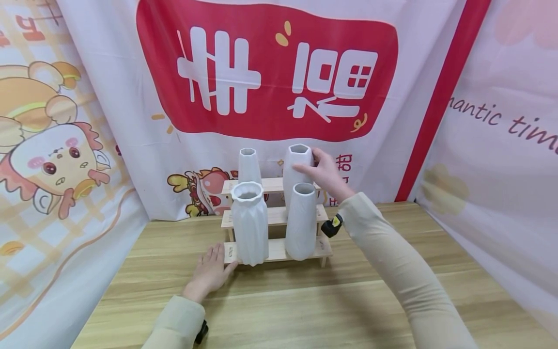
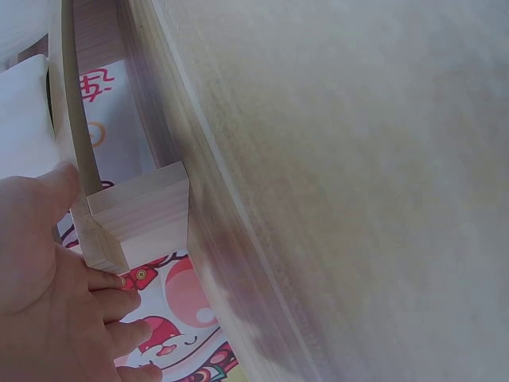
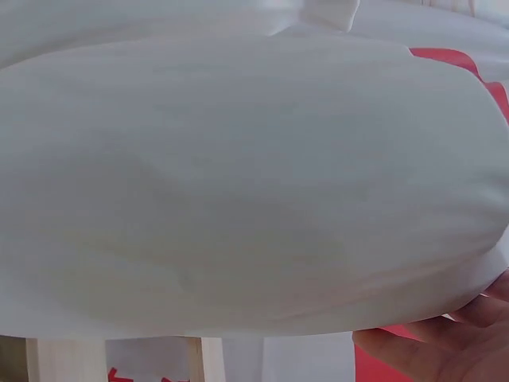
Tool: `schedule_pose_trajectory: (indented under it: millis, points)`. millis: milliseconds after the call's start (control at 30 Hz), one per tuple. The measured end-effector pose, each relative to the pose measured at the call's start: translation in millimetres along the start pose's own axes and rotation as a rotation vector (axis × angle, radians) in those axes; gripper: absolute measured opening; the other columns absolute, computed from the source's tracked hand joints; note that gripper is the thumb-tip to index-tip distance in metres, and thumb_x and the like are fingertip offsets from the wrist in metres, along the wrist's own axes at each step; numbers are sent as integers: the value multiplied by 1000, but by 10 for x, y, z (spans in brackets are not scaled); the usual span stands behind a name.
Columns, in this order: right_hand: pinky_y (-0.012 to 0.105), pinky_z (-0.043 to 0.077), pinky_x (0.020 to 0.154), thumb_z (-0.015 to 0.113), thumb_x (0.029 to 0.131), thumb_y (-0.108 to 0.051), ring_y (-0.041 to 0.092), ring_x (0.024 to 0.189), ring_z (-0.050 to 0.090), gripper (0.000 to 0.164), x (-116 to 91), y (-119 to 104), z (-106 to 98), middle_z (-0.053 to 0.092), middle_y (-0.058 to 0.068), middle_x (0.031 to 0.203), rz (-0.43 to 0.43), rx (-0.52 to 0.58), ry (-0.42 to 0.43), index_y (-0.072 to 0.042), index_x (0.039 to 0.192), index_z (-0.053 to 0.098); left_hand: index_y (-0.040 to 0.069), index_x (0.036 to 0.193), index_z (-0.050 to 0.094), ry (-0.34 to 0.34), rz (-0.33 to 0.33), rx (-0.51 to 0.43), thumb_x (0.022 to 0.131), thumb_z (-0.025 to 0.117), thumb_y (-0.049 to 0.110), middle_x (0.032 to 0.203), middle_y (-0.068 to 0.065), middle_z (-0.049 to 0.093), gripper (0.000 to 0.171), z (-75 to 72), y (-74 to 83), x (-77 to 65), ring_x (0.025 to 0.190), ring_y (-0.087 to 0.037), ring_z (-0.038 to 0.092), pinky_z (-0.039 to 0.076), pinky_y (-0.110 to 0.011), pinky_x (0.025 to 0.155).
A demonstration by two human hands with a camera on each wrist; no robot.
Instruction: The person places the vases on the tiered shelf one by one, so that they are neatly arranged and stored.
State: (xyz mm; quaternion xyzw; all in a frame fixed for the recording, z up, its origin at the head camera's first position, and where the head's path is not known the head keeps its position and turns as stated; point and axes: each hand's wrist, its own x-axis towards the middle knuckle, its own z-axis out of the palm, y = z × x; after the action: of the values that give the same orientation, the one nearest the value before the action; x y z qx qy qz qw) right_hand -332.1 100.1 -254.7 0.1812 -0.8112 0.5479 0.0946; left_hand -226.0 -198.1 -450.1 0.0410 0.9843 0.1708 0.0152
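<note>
My right hand grips the upper part of a tall white vase with an angular mouth, thumb in front and fingers at its right side. Its base is hidden behind a slimmer textured white vase on the lowest step. With fingers extended, my left hand touches the left end of a three-step wooden stand; in the left wrist view the thumb presses the board's edge. A ribbed vase with a scalloped rim stands on the lowest step at left. Behind it rises a narrow vase.
The stand is on a wood-grain table. Directly behind it hangs a white cloth with a red printed panel. Printed cloths also border the left and right sides.
</note>
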Motion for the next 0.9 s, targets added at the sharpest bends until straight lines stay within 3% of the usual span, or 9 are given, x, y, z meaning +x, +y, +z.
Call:
schedule_pose_trajectory:
  millis: [900]
  points:
    - [38,51,80,73,76,-40,20,96,56,61,0,1,71,56,0,117,22,16,-16,-19,128,49,-12,141,12,-5,-6,1,97,38,42,146,-30,11,74,-6,11,-8,133,-45,9,5,-58,106]
